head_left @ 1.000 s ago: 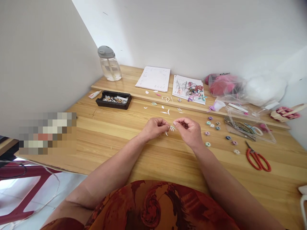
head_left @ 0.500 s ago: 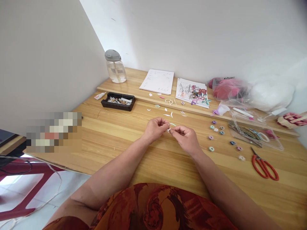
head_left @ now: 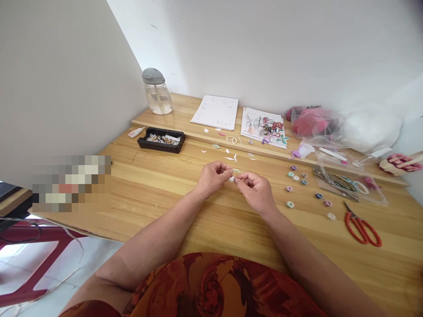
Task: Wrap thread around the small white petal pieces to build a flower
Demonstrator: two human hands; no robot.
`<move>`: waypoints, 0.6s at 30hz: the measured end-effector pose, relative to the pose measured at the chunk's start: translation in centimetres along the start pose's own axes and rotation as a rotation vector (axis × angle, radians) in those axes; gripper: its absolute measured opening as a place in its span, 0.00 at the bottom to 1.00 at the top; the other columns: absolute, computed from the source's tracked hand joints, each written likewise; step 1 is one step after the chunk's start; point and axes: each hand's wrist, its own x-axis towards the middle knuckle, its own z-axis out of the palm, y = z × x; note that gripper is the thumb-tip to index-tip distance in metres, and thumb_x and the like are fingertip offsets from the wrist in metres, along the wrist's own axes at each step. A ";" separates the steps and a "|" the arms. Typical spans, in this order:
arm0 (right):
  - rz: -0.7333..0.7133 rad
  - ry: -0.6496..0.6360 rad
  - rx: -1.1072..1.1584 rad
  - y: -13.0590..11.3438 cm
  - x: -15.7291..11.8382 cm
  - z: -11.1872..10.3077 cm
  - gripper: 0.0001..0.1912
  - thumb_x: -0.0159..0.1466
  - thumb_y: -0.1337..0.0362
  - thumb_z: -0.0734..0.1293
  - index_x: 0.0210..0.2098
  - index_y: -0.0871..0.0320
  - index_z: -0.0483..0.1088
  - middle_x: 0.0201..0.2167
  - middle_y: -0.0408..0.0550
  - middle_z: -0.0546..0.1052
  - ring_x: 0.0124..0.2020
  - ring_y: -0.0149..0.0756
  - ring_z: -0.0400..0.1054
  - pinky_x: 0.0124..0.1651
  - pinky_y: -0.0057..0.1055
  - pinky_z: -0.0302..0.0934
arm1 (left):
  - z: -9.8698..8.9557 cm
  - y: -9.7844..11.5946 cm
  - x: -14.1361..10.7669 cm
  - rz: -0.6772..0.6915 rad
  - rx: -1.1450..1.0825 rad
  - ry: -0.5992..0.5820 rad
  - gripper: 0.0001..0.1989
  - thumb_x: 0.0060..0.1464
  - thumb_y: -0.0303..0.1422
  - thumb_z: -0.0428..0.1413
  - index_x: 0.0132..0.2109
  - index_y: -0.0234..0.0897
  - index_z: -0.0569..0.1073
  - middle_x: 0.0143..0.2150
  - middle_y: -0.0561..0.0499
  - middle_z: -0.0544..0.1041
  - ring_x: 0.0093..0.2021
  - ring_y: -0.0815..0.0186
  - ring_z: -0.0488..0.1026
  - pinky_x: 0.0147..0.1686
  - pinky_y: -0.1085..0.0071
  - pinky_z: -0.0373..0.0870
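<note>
My left hand [head_left: 214, 177] is closed in a pinch over the middle of the table. Its fingertips are on a small curved piece [head_left: 237, 171], pale green along the edge, mostly covered by fingers. My right hand [head_left: 255, 188] pinches close beside it, almost touching the left fingertips. A fine thread shows faintly between the two pinches. Behind my right wrist the thread [head_left: 280, 202] runs to a pale green bobbin [head_left: 290, 204]. A small white bit [head_left: 232, 179] shows just below the fingertips; whether it is held or lies on the table, I cannot tell.
Several thread bobbins [head_left: 319, 196] and red-handled scissors [head_left: 362, 225] lie right. Paper petal cut-outs [head_left: 230, 158] lie ahead. A black bead tray [head_left: 161, 149], glue tube [head_left: 136, 132] and water bottle [head_left: 157, 97] stand left. Thread flowers [head_left: 274, 132] rest on papers; a clear tool box [head_left: 350, 187] is beyond.
The fingertips of my two hands have drawn slightly apart, with a bit of thread now showing between them. The whole view has shifted a little; the table things stay put.
</note>
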 end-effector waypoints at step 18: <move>-0.139 0.075 -0.031 0.2 1.0 -1.6 0.10 0.59 0.56 0.68 0.30 0.57 0.75 0.21 0.42 0.70 0.22 0.29 0.59 0.25 0.27 0.54 | -0.1 0.3 -0.3 -0.051 0.142 -0.165 0.10 0.46 0.37 0.62 0.29 0.34 0.73 0.23 0.51 0.74 0.20 0.74 0.63 0.21 0.76 0.58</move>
